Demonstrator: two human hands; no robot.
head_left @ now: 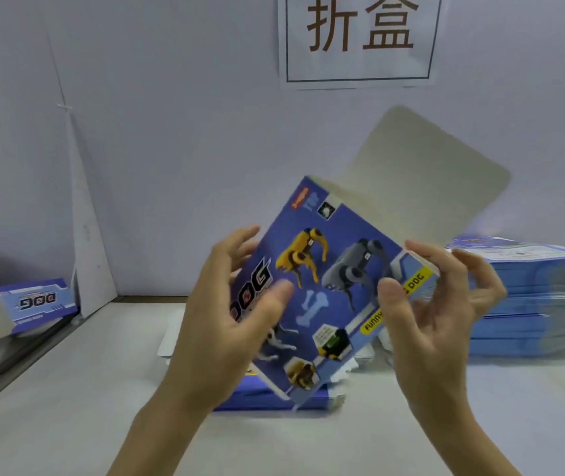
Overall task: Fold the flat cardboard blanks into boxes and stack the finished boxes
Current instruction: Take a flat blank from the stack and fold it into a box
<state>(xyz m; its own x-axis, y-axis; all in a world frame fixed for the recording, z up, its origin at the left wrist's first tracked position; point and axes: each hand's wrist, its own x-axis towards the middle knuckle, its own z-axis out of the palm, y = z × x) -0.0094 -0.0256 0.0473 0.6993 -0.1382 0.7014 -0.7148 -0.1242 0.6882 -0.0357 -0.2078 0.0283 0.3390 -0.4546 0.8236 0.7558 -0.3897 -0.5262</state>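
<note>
Centre frame, the left hand (pixel 236 321) grips the tilted blue box (pixel 325 269) by its left edge, thumb across the face, while the right hand (pixel 435 314) pinches its right edge, grey flap (pixel 422 180) open above, flat blanks (pixel 531 304) stacked at right, finished boxes (pixel 37 300) far left.

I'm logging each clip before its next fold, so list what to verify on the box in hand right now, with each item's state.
1. Grip: left hand and right hand both hold the box: ok.
2. Box clear of the table: ok.
3. The top flap is open, grey inside showing: ok.
4. Bottom end closed: cannot tell, hidden from view.
5. Supply of flat blanks stacked at the right: ok.
6. Stacking spot with finished boxes at far left: ok.
</note>
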